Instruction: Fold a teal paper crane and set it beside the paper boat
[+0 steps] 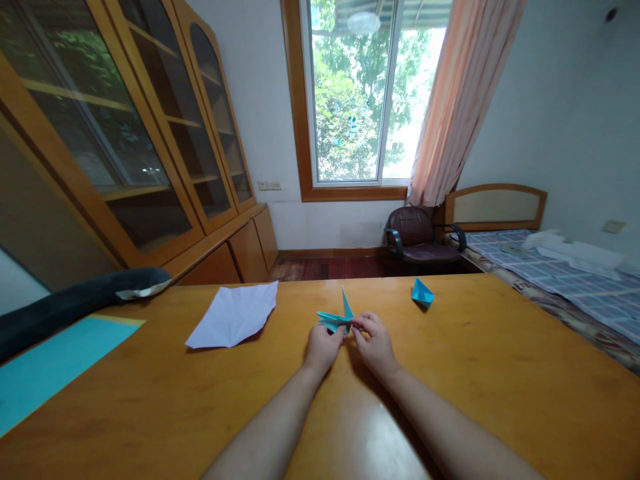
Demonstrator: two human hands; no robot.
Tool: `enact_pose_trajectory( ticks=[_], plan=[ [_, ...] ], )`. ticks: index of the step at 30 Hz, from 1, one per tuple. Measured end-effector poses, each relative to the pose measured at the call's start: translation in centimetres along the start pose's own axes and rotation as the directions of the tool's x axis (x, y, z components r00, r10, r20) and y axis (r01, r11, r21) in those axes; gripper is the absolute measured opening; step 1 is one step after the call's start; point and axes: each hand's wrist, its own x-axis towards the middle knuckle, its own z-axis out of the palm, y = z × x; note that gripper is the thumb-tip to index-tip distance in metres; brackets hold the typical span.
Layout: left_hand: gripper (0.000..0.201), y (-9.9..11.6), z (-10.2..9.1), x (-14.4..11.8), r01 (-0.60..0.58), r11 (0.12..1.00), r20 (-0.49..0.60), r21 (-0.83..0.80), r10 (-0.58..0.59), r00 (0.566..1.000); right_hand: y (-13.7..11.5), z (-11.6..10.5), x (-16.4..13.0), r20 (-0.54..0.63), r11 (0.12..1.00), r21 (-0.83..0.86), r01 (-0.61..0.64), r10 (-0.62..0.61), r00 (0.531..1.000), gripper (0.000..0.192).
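Left hand (323, 348): closes thumb and fingers on the near left part of folded turquoise paper (331, 321). Right hand (373, 341): pinches the right end of the same piece between thumb and fingers, fingertips just beside the left thumb. Exact finger contact: too small to tell. Position of piece: between both hands, over the far half of the table (450, 413); shows one slender point upright, layered folds toward the left. White sheet (233, 317): lies creased on the tabletop, left of the hands, apart from them. Small turquoise folded piece (423, 294): rests near the far edge, to the right. Turquoise panel (55, 370): lies flat at far left, yellow-edged, near a dark rounded object (90, 299). Beyond: brown chair (417, 233), black armrests; bed (540, 267), checked cover; glass-fronted cabinet (160, 147); window (350, 100); pink curtain (465, 87).
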Motion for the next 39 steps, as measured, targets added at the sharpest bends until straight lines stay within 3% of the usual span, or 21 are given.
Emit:
enact_pose_trajectory(
  ticks=[10,17,25,33,39],
  plan=[
    [0.026,0.6,-0.1,0.0,0.066,0.976,-0.042,-0.208,-0.077,0.996,-0.7,0.1,-0.2,0.099,0.976,-0.16,0.145,-0.13,0.986,0.039],
    [0.021,0.0,0.0,0.3,0.067,0.952,-0.022,-0.298,-0.077,0.997,-1.0,0.1,-0.4,0.178,0.952,-0.185,0.245,-0.213,0.961,0.037],
    [0.019,1.2,0.1,-0.3,0.119,0.913,0.072,-0.389,-0.099,0.993,-1.0,0.0,-0.3,0.157,0.961,-0.172,0.217,-0.191,0.969,0.032],
    [0.024,1.1,0.3,-0.6,0.172,0.893,0.209,-0.415,-0.09,0.974,-1.4,-0.6,-0.1,0.101,0.924,-0.35,0.153,-0.125,0.987,0.021],
    [0.029,0.7,0.6,-0.6,0.23,0.862,0.259,-0.452,-0.12,0.958,-1.7,-1.0,0.0,0.125,0.894,-0.405,0.19,-0.152,0.98,0.022]
  ],
)
